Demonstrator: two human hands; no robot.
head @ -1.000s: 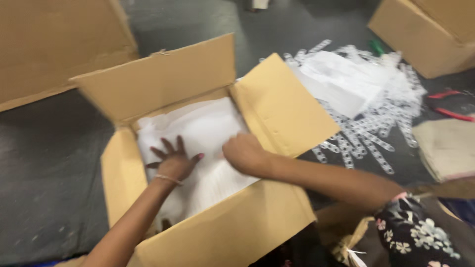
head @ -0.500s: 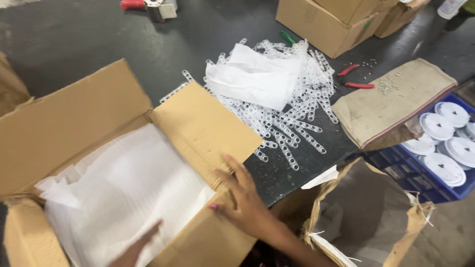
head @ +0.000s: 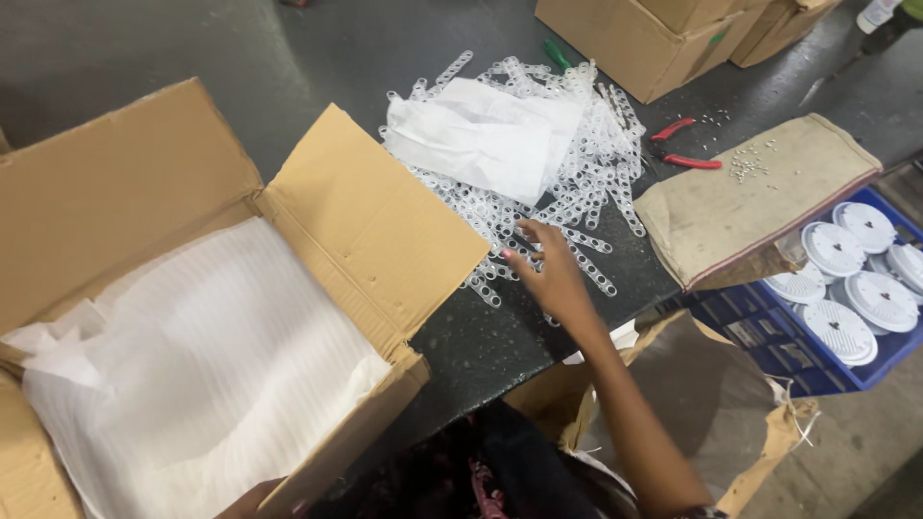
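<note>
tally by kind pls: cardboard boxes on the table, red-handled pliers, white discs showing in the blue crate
Cardboard boxes on the table: 3 (open box with white foam sheet, two more at the far edge)
Red-handled pliers: 1
White round discs showing in the blue crate: 6, with some cut off by the frame edge
Total: 10

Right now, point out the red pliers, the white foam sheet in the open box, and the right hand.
red pliers [head: 685, 146], head view, on one handle.
white foam sheet [head: 202, 365], head view, its middle.
right hand [head: 550, 274], head view, its back.
</note>
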